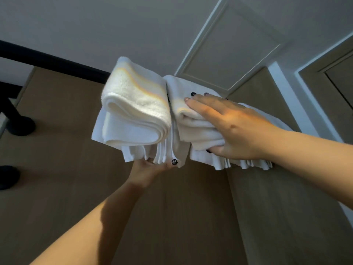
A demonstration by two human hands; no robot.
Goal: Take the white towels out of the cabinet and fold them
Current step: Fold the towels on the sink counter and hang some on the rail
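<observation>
I look steeply upward at a stack of folded white towels (137, 109) held overhead in front of the wooden cabinet (191, 217). My left hand (150, 169) holds the stack from underneath, its thumb curled onto the front folds. My right hand (235, 129) lies flat on the right-hand towels (198, 131), fingers stretched over the top and thumb tucked under them. Thinner white cloths (248, 162) hang out below the right hand. The rest of my left fingers are hidden under the pile.
A white panelled cabinet door (235, 44) stands open above the towels. A second wooden door with a white frame (315, 88) is at the right. A black rail and stand (23, 60) are at the left under the grey ceiling.
</observation>
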